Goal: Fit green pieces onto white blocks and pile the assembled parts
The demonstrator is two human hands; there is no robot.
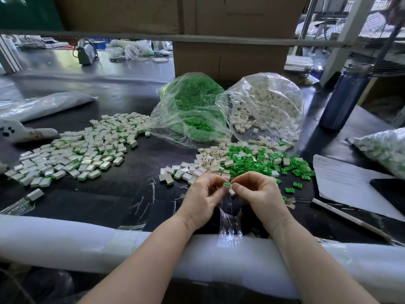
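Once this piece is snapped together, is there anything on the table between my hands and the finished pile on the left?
Nothing solid that I can see. Both hands, left hand and right hand, pinch the green and white piece. Between it and the finished pile lies bare dark table, with only flat scraps of clear film near your left hand.

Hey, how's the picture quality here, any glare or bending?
Head view: wide-angle bending curves the foam table edge and the far rail; glare streaks the two plastic bags and the dark tabletop; hands sharp, background shelves soft and bright.
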